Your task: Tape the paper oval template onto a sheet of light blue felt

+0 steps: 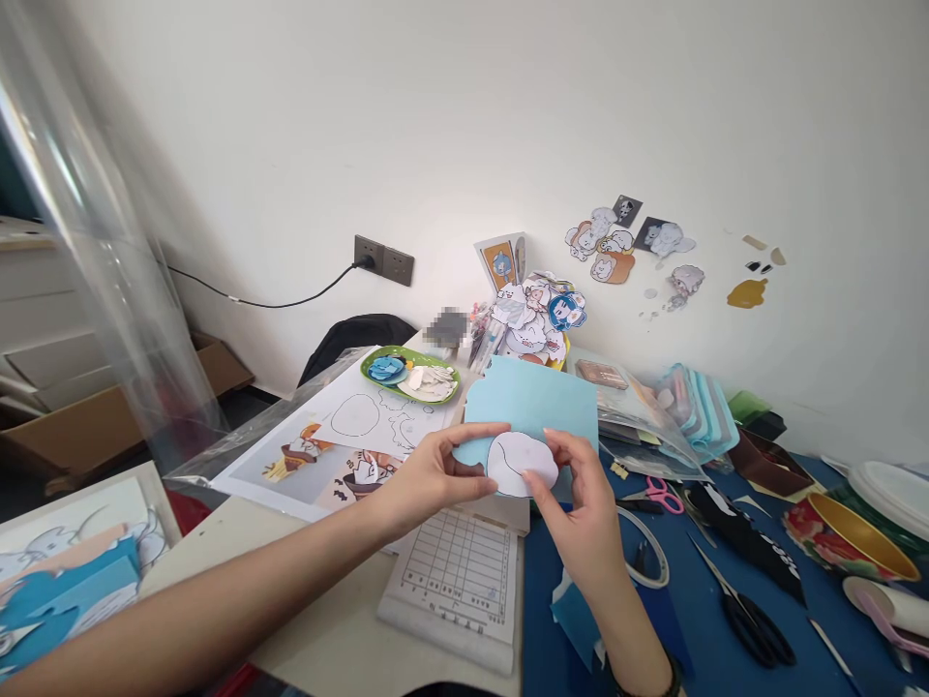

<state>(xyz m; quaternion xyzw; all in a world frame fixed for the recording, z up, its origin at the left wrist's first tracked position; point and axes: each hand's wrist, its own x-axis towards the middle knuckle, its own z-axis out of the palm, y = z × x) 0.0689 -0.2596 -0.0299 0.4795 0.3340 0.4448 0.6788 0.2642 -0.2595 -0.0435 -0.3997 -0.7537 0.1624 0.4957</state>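
In the head view a white rounded paper cutout (523, 461) with a scalloped edge and a thin curved line lies against a light blue paper sheet (544, 392). My left hand (439, 472) pinches the left side, where blue paper shows between thumb and index finger and the thumb tip meets the cutout's edge. On the other side, my right hand (577, 499) is closed on the cutout, its thumb pressed on the front and index finger at the upper right edge. The other right fingertips are partly hidden.
Under my hands lies a form pad (457, 576). A green tray (372, 360) of blue and white pieces stands behind, beside printed sheets (290, 465). To the right on a blue mat are black scissors (755, 620), pink scissors (664, 496), a tape roll (657, 547) and a gold-lined bowl (863, 532).
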